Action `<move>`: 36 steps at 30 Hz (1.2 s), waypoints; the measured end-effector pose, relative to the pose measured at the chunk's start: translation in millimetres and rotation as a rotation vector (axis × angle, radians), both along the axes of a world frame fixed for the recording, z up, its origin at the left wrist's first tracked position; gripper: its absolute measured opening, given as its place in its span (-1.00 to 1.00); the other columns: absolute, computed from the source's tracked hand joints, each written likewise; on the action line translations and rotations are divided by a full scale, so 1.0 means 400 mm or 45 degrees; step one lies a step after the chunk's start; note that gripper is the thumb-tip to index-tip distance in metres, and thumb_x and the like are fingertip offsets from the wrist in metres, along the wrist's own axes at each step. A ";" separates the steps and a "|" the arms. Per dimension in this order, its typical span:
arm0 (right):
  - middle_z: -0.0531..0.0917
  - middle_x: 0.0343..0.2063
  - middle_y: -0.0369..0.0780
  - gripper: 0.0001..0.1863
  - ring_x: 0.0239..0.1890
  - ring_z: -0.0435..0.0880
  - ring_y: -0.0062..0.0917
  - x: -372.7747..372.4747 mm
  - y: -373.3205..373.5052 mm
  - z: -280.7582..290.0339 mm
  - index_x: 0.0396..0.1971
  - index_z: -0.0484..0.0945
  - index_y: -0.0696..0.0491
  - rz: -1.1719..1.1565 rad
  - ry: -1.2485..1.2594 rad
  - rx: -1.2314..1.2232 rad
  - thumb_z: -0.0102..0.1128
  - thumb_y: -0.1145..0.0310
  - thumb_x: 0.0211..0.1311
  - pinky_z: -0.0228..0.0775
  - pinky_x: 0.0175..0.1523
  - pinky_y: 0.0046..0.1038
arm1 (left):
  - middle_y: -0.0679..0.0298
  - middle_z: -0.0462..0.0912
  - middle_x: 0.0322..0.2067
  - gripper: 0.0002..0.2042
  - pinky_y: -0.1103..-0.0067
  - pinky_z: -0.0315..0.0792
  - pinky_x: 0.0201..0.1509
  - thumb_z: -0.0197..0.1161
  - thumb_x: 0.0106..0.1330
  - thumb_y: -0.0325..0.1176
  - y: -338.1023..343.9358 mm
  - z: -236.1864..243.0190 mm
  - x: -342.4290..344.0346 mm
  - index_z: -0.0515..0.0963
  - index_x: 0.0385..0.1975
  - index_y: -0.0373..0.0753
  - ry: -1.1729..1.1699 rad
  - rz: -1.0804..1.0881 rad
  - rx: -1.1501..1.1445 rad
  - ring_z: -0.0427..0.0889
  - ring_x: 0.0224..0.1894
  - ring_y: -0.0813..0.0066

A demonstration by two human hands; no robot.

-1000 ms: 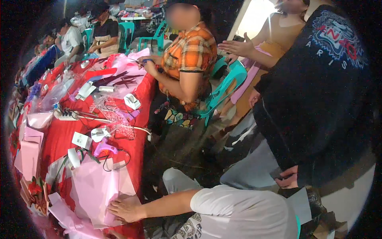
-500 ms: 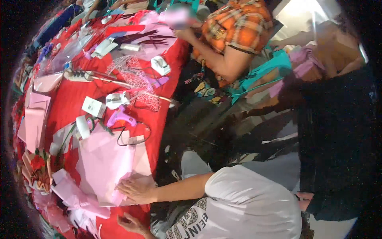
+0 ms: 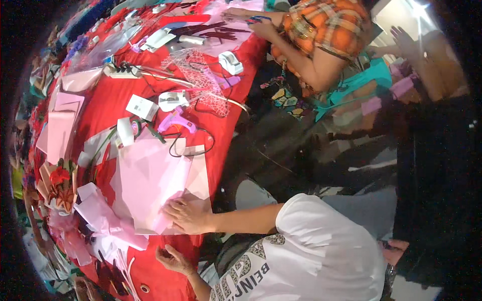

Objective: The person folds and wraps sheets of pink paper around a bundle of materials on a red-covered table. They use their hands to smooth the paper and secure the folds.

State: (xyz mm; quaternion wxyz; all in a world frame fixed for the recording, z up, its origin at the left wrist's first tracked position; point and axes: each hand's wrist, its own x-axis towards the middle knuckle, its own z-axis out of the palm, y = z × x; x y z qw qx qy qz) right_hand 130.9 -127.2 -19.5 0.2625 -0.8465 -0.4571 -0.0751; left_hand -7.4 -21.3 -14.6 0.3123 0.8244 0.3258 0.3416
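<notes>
My right hand point(image 3: 188, 215) lies palm down, fingers slightly bent, on the near corner of a stack of pink and cream wrapping paper point(image 3: 150, 185). My left hand point(image 3: 173, 260) hovers at the table's near edge, fingers apart and nothing visible in it. Left of the stack lies a crumpled pink paper wrap point(image 3: 110, 220). Beyond the stack are a purple glue gun point(image 3: 176, 120) with its black cord, a white roll point(image 3: 125, 132), a roll of green tape point(image 3: 136, 127) and a white box point(image 3: 142, 107).
Red cloth point(image 3: 226, 140) covers the table. Farther off are white tape dispensers point(image 3: 231, 62), pink netting point(image 3: 198, 75) and a power strip point(image 3: 123, 70). A small bouquet point(image 3: 60, 183) stands left. A co-worker in orange plaid point(image 3: 326, 30) handles blue-handled scissors point(image 3: 258, 20); another person sits at right.
The view has shifted, so the table appears farther right and higher. My right hand remains on the paper. The plaid co-worker's hands are now over pink paper; the other person's hand is raised.
</notes>
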 end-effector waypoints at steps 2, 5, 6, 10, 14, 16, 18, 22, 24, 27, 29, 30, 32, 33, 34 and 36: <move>0.35 0.01 -0.10 -0.45 0.10 0.26 -0.26 0.002 -0.007 -0.003 0.04 0.29 0.15 -0.025 0.005 0.037 -0.01 0.15 0.07 0.03 0.20 -0.24 | 0.03 0.50 -0.28 -0.71 0.48 0.39 -0.16 0.14 0.24 -0.35 -0.004 0.001 0.005 0.39 -0.16 -0.45 0.015 -0.049 -0.024 0.47 -0.29 0.28; 0.37 -0.03 -0.12 -0.48 0.06 0.29 -0.28 0.004 -0.013 0.002 0.01 0.32 0.13 -0.034 0.013 0.119 0.02 0.20 0.04 0.04 0.19 -0.24 | 0.02 0.50 -0.26 -0.71 0.46 0.38 -0.14 0.12 0.24 -0.36 -0.009 0.008 0.011 0.39 -0.15 -0.47 -0.039 -0.059 -0.138 0.48 -0.27 0.27; 0.37 -0.03 -0.12 -0.49 0.05 0.29 -0.28 0.000 -0.012 0.012 0.00 0.33 0.13 -0.025 0.029 0.079 0.02 0.20 0.03 0.05 0.18 -0.24 | 0.01 0.50 -0.25 -0.71 0.46 0.38 -0.13 0.12 0.24 -0.37 -0.011 0.012 0.010 0.39 -0.15 -0.47 -0.062 -0.046 -0.194 0.48 -0.26 0.26; 0.42 -0.08 -0.12 -0.48 -0.01 0.33 -0.30 0.004 -0.006 0.056 -0.05 0.35 0.20 0.056 0.086 -0.059 0.05 0.24 -0.04 0.18 0.11 -0.30 | 0.03 0.53 -0.26 -0.71 0.48 0.37 -0.11 0.11 0.23 -0.37 0.023 0.088 0.015 0.42 -0.19 -0.49 0.258 -0.148 -0.213 0.49 -0.23 0.30; 0.43 -0.07 -0.09 -0.50 -0.04 0.36 -0.26 0.014 -0.014 0.064 -0.07 0.36 0.26 0.170 0.085 -0.222 0.04 0.31 -0.06 0.22 0.09 -0.33 | 0.19 0.55 -0.38 -0.79 0.58 0.39 -0.20 0.13 0.22 -0.40 0.067 0.051 0.023 0.48 -0.25 -0.43 0.122 -0.314 -0.417 0.47 -0.33 0.48; 0.45 -0.12 -0.07 -0.57 -0.06 0.38 -0.22 0.013 -0.010 0.052 -0.15 0.43 0.25 0.078 0.077 -0.102 0.03 0.32 -0.04 0.21 0.10 -0.29 | 0.33 0.48 -0.46 -0.82 0.64 0.35 -0.34 0.13 0.21 -0.43 0.051 0.078 0.033 0.49 -0.27 -0.41 0.124 -0.353 -0.387 0.38 -0.44 0.61; 0.47 -0.16 -0.06 -0.61 -0.06 0.39 -0.21 0.003 0.000 0.036 -0.19 0.45 0.25 0.023 0.027 0.025 0.00 0.34 -0.02 0.19 0.12 -0.25 | 0.28 0.54 -0.45 -0.83 0.64 0.38 -0.31 0.15 0.20 -0.42 0.038 0.106 0.038 0.51 -0.31 -0.39 0.197 -0.324 -0.444 0.43 -0.42 0.61; 0.41 -0.08 -0.08 -0.57 0.04 0.34 -0.22 0.001 0.009 0.035 -0.09 0.37 0.18 0.063 0.083 -0.019 0.05 0.40 -0.04 0.13 0.17 -0.25 | 0.17 0.62 -0.41 -0.82 0.63 0.41 -0.31 0.14 0.19 -0.42 -0.008 0.154 0.037 0.54 -0.28 -0.39 0.206 -0.368 -0.402 0.53 -0.42 0.58; 0.38 -0.04 -0.10 -0.51 0.08 0.31 -0.24 -0.011 0.005 0.039 -0.05 0.34 0.14 0.045 0.066 -0.036 0.11 0.42 -0.09 0.09 0.20 -0.26 | 0.13 0.62 -0.40 -0.80 0.60 0.42 -0.32 0.16 0.17 -0.40 -0.006 0.134 0.038 0.52 -0.27 -0.39 0.170 -0.307 -0.378 0.55 -0.43 0.50; 0.37 -0.02 -0.10 -0.50 0.08 0.31 -0.24 -0.016 0.005 0.051 -0.04 0.32 0.14 0.066 0.086 0.011 0.11 0.42 -0.09 0.07 0.21 -0.24 | 0.11 0.61 -0.40 -0.78 0.56 0.43 -0.33 0.17 0.16 -0.40 0.022 0.128 0.044 0.49 -0.25 -0.39 0.146 -0.183 -0.329 0.57 -0.43 0.42; 0.37 -0.02 -0.08 -0.49 0.11 0.28 -0.21 -0.021 0.006 0.043 0.00 0.30 0.16 0.060 0.060 -0.023 0.08 0.45 -0.06 0.01 0.25 -0.23 | 0.10 0.61 -0.40 -0.77 0.55 0.44 -0.32 0.18 0.16 -0.39 0.043 0.119 0.056 0.49 -0.24 -0.39 0.134 -0.161 -0.289 0.58 -0.41 0.40; 0.38 -0.02 -0.07 -0.49 0.12 0.27 -0.20 -0.020 0.002 0.047 0.01 0.30 0.16 0.049 0.038 -0.068 0.07 0.45 -0.05 0.00 0.26 -0.23 | 0.10 0.61 -0.40 -0.76 0.56 0.45 -0.31 0.18 0.17 -0.37 0.049 0.124 0.069 0.49 -0.24 -0.38 0.134 -0.176 -0.254 0.59 -0.40 0.42; 0.38 -0.03 -0.05 -0.52 0.11 0.26 -0.15 -0.022 -0.001 0.044 -0.02 0.30 0.20 0.054 0.083 -0.001 0.01 0.44 -0.04 -0.01 0.26 -0.21 | 0.11 0.60 -0.37 -0.80 0.51 0.44 -0.23 0.17 0.14 -0.43 0.043 0.143 0.094 0.50 -0.25 -0.35 0.134 -0.189 -0.219 0.58 -0.35 0.35; 0.38 -0.02 -0.04 -0.52 0.12 0.26 -0.15 -0.019 -0.005 0.037 -0.01 0.30 0.20 0.063 0.079 0.045 0.01 0.44 -0.03 -0.02 0.27 -0.20 | 0.12 0.59 -0.36 -0.80 0.48 0.41 -0.20 0.17 0.12 -0.45 0.038 0.150 0.104 0.50 -0.26 -0.34 0.145 -0.276 0.005 0.57 -0.32 0.32; 0.38 -0.01 -0.04 -0.52 0.12 0.25 -0.14 -0.017 -0.011 0.031 -0.01 0.30 0.20 0.071 0.075 0.092 0.01 0.44 -0.02 -0.03 0.27 -0.20 | 0.13 0.59 -0.35 -0.80 0.45 0.39 -0.16 0.16 0.09 -0.48 0.032 0.155 0.111 0.50 -0.26 -0.33 0.157 -0.362 0.230 0.55 -0.29 0.28; 0.40 -0.03 -0.03 -0.53 0.11 0.29 -0.13 -0.017 -0.008 0.027 0.01 0.30 0.20 0.058 0.039 0.159 -0.01 0.42 0.03 -0.02 0.28 -0.22 | 0.19 0.56 -0.29 -0.75 0.39 0.30 -0.08 0.15 0.00 -0.55 0.011 0.146 0.124 0.49 -0.26 -0.26 0.122 -0.566 0.402 0.47 -0.17 0.19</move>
